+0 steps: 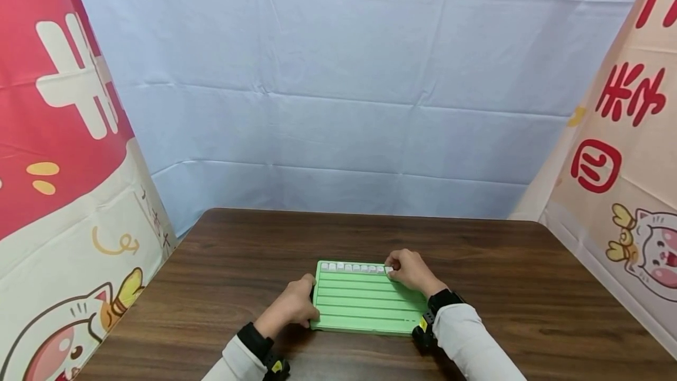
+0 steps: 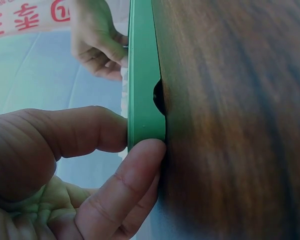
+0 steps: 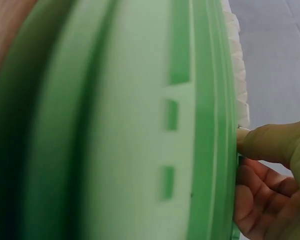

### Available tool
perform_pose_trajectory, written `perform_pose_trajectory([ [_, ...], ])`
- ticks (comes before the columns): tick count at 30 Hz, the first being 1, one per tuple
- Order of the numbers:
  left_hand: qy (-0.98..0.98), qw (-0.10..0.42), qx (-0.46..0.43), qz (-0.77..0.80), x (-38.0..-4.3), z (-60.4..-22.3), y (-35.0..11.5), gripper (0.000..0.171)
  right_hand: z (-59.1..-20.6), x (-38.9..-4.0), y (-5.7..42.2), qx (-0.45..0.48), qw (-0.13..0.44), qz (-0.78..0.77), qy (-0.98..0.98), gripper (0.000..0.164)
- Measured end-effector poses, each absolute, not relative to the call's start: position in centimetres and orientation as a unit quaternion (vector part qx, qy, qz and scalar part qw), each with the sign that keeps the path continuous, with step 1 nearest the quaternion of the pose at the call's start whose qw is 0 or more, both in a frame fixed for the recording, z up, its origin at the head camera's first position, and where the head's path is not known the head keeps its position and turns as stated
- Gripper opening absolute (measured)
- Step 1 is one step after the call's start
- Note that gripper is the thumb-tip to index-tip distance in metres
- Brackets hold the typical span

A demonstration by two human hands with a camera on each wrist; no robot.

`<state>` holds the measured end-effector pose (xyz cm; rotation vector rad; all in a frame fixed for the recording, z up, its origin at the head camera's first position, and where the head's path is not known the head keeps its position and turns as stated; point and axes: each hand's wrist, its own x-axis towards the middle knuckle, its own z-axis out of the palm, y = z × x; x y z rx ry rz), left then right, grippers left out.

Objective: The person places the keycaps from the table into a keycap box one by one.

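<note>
A flat green grooved board (image 1: 365, 301) lies on the table, with horizontal ridges and a row of small white tiles (image 1: 351, 267) along its far edge. My left hand (image 1: 293, 304) holds the board's left side, its fingertips pressed to the green edge (image 2: 146, 120) in the left wrist view. At the far right end of the row, my right hand (image 1: 411, 270) pinches a white tile (image 1: 389, 270) between thumb and fingers. In the right wrist view the board's ridged face fills most of the picture, and the right thumb (image 3: 262, 142) sits at its far edge, just past the other tiles.
The dark wooden table (image 1: 238, 251) extends on all sides of the board. A pale blue cloth (image 1: 338, 87) hangs behind it. Printed banners stand at the left (image 1: 69, 193) and right (image 1: 619, 222) of the table.
</note>
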<state>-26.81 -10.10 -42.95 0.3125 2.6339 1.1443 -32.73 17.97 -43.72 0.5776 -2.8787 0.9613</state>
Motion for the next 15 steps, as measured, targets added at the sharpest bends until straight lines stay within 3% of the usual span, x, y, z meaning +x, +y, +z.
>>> perform_pose_trajectory([
  [15, 0.902, 0.121, 0.11, 0.399, -26.94, -43.18, -10.06, 0.064, -44.08, -33.16, 17.87, 0.187, 0.03, 0.303, -0.934, 0.011],
])
